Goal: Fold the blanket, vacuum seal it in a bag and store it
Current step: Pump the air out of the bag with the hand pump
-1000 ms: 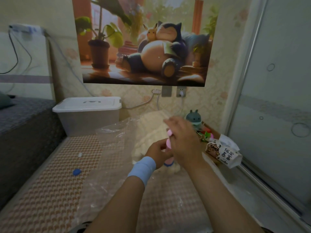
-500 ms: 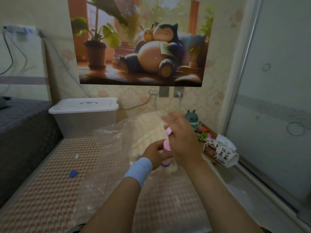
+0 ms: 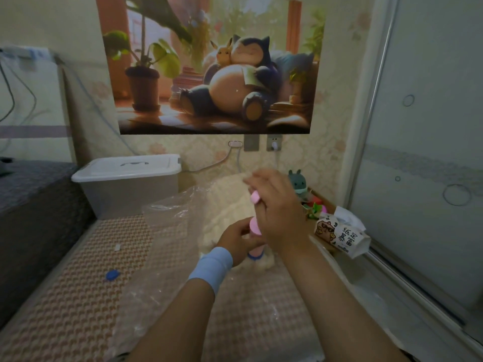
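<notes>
Since half a second ago the right grip (image 3: 277, 212) has lifted slightly, so the plunger knob (image 3: 254, 197) stands farther above the barrel of the pink pump (image 3: 254, 227); the left grip (image 3: 236, 237) has kept its place.

Two hands, one pump. Left grip: fingers clenched round the pump barrel, with one pale blue wristband (image 3: 211, 267) on the wrist. Right grip: grasping the knob, back of the hand toward the camera, fingertips blurred.

The pump stands upright with its blue base on one clear plastic bag (image 3: 170, 231). This bag holds one cream blanket (image 3: 230, 202), which lies beneath and behind the pump. The bag is spread over one woven-pattern mat (image 3: 78, 296).

- **Left of the pump, well apart, on the mat:** one blue cap (image 3: 112, 275) and, farther back, one small white scrap (image 3: 117, 247).
- **Behind and left of the pump:** one translucent storage box (image 3: 125, 189), its white lid closed.
- **Right of the pump:** one printed tissue pack (image 3: 342, 237).
- **Behind and right of the pump:** one grey-green plush figure (image 3: 298, 182).
- **Above the pump, on the wall:** one cartoon poster (image 3: 214, 64), with two wall plates (image 3: 251, 146) below it; the right-hand one carries a white plug.
- **Far left of the pump:** one dark bed (image 3: 34, 205).
- **Far right of the pump:** one glass sliding door (image 3: 418, 152).
</notes>
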Motion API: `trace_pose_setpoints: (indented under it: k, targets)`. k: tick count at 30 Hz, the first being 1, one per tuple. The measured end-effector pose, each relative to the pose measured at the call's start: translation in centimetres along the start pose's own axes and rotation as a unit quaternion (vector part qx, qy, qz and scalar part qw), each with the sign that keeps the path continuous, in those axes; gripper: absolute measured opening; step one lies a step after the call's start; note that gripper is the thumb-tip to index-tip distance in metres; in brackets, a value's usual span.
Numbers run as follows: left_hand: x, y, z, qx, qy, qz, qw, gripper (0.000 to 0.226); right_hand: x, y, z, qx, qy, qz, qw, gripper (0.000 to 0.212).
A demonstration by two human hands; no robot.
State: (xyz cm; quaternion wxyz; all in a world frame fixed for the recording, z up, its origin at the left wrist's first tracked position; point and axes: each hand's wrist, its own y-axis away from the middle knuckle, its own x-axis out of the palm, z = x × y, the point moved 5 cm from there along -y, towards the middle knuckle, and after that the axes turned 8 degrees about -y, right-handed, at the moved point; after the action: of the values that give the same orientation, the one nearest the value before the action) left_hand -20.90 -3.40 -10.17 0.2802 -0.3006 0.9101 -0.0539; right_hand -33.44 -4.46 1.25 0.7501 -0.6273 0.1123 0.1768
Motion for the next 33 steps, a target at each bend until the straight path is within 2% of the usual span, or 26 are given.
trace_pose_setpoints:
  k: [3, 4, 6, 8, 10, 12, 14, 16, 18, 19, 22, 26, 28, 29, 31, 33]
  targets:
    - [-0.5, 0.2, 0.5, -0.020, -0.009, -0.010, 1.000, 0.023, 4.2, 3.4, -3.1, 0.113, 0.002, 0.221, 0.969, 0.048]
    - [-0.8, 0.2, 0.5, -0.023, -0.018, -0.011, 1.000, 0.023, 4.6, 3.6, -3.3, 0.125, -0.002, 0.253, 0.959, 0.053]
    - [-1.0, 0.3, 0.3, -0.017, -0.008, -0.010, 1.000, 0.022, 3.7, 2.1, -2.4, 0.118, -0.044, 0.223, 0.967, 0.048]
    - [-1.0, 0.3, -0.1, -0.003, 0.024, -0.009, 1.000, 0.025, 0.9, -0.5, -0.1, 0.034, -0.055, 0.102, 0.993, 0.038]
    - [-0.7, 0.1, -0.2, 0.005, 0.042, -0.011, 0.999, 0.032, -2.1, -2.1, 2.0, -0.061, -0.047, -0.032, 0.997, 0.030]
    - [-0.2, 0.0, -0.2, 0.009, 0.036, -0.012, 0.999, 0.033, -3.0, -2.1, 2.5, -0.091, -0.047, -0.092, 0.990, 0.029]
    - [0.1, 0.1, -0.3, 0.013, 0.009, -0.010, 1.000, 0.031, -1.5, -0.6, 0.8, -0.058, -0.033, -0.074, 0.995, 0.032]
    - [0.0, 0.4, -0.6, 0.010, -0.009, -0.012, 1.000, 0.029, 1.5, 1.6, -2.1, 0.033, -0.041, 0.042, 0.998, 0.042]
    - [-0.4, 0.9, -0.9, 0.003, -0.028, -0.010, 1.000, 0.027, 4.3, 3.9, -4.2, 0.118, -0.068, 0.168, 0.976, 0.050]
    - [-0.5, 1.0, -1.0, 0.003, -0.035, 0.002, 0.999, 0.029, 5.1, 4.7, -4.8, 0.140, -0.082, 0.192, 0.968, 0.049]
    - [-1.2, 1.2, -1.6, 0.023, -0.058, 0.041, 0.997, 0.047, 5.9, 4.9, -5.2, 0.140, -0.108, 0.189, 0.966, 0.056]
    - [-4.6, 0.3, -2.5, 0.009, -0.022, -0.087, 0.996, 0.065, 5.7, 4.6, -5.4, 0.185, -0.172, 0.181, 0.951, 0.095]
    - [-5.8, 0.4, -3.8, 0.021, -0.038, -0.133, 0.990, 0.057, 5.5, 4.7, -6.0, 0.241, -0.225, 0.139, 0.934, 0.105]
    - [-5.9, 0.6, -4.6, 0.043, -0.076, -0.128, 0.988, 0.046, 5.6, 4.7, -6.4, 0.265, -0.239, 0.128, 0.925, 0.107]
    - [-5.3, 1.0, -5.7, 0.077, -0.178, -0.091, 0.977, 0.032, 6.0, 4.9, -6.9, 0.287, -0.247, 0.129, 0.916, 0.098]
    - [-4.6, 1.2, -6.1, 0.089, -0.269, -0.074, 0.956, 0.033, 6.5, 4.9, -7.0, 0.289, -0.247, 0.133, 0.915, 0.068]
